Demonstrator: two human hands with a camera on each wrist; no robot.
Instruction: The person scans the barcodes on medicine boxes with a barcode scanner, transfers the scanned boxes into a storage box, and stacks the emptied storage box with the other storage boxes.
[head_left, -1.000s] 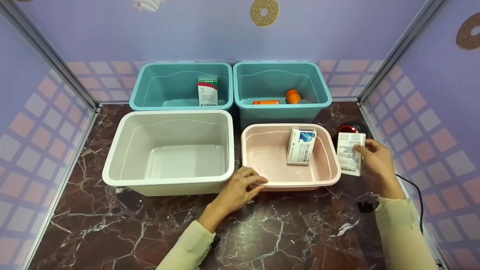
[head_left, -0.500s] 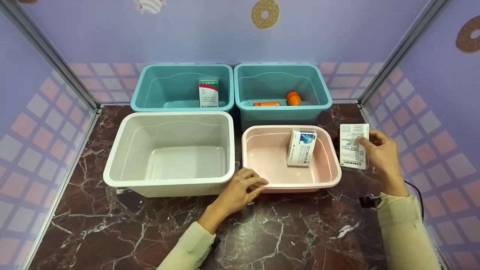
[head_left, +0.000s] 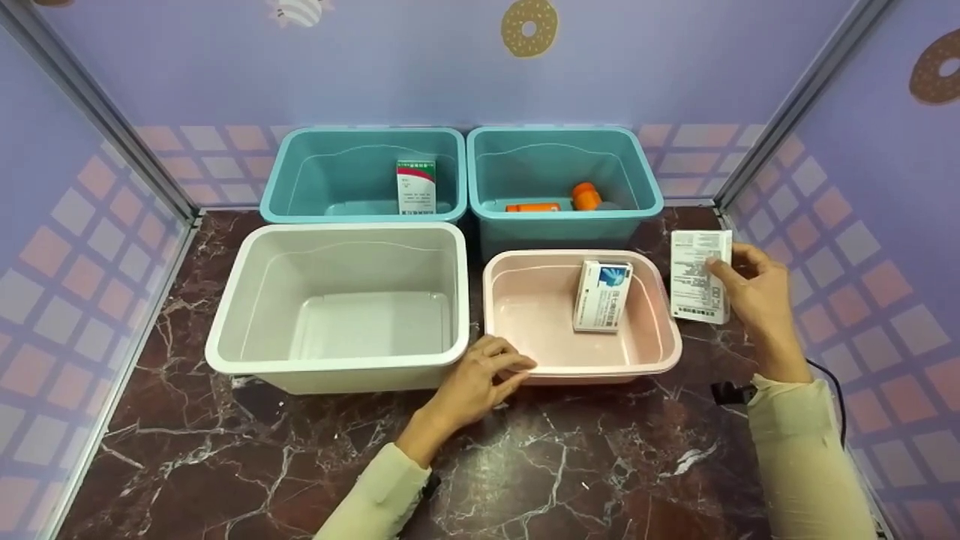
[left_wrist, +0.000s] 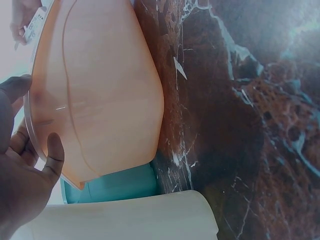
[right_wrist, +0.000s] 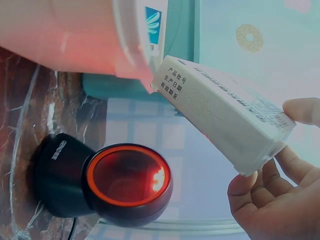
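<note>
My right hand (head_left: 761, 300) pinches a white medicine box (head_left: 694, 281) printed with dense text, thumb on its upper face, just right of the pink bin. In the right wrist view this medicine box is tilted above a black barcode scanner (right_wrist: 127, 175) with a glowing red window; the head view has the scanner hidden under the box. At the pink bin (head_left: 592, 370), my left hand (head_left: 472, 382) holds the front left corner, fingers at the rim and thumb against the outer wall. Inside that bin leans another white medicine box (head_left: 602, 296) with a blue picture.
Left of the pink bin stands a larger white bin (head_left: 337, 364). Behind are two teal bins: the left one (head_left: 300, 135) contains a green-and-white box (head_left: 416, 187), the right one (head_left: 555, 132) orange bottles (head_left: 586, 196). A cable (head_left: 836, 390) runs along the right wall.
My right hand has carried the medicine box away from me, toward the back wall, and it now covers the scanner in the head view. My left hand stays on the pink bin.
</note>
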